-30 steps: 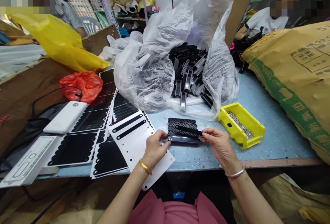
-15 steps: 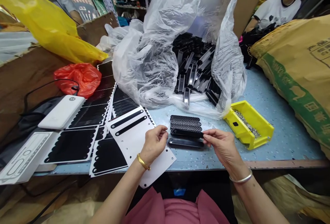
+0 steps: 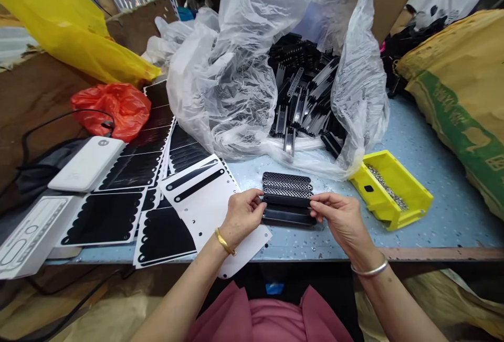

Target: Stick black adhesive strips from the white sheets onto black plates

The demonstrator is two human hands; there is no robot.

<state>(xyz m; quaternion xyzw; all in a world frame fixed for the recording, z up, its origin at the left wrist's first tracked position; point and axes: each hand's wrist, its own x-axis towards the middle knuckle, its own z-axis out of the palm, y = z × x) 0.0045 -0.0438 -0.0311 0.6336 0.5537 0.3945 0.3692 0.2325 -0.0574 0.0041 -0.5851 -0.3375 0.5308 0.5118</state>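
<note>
A slim black strip [image 3: 286, 201] with a small round mark near its left end lies along the front of a row of black bars with a mesh pattern [image 3: 287, 187]. My left hand [image 3: 244, 213] pinches or touches its left end. At the right end, the thumb and fingers of my right hand [image 3: 339, 217] are closed on it. Just nearer to me, a smooth black bar [image 3: 289, 217] rests on the table. Partly under my left wrist lies a white backing sheet [image 3: 210, 211] with two black sticker strips [image 3: 197, 179] left on it.
Behind the bars, a clear plastic bag [image 3: 232, 106] gapes around many black parts [image 3: 301, 106]. A yellow bin [image 3: 411, 195] of small metal pieces stands right. To the left are black sticker sheets [image 3: 104, 216], a white power bank [image 3: 87, 163], a white box [image 3: 31, 234] and a red bag [image 3: 118, 111].
My left hand has moved right to the strip's left end, where it was apart before. My right hand keeps its grip on the other end. The camera view has shifted slightly.
</note>
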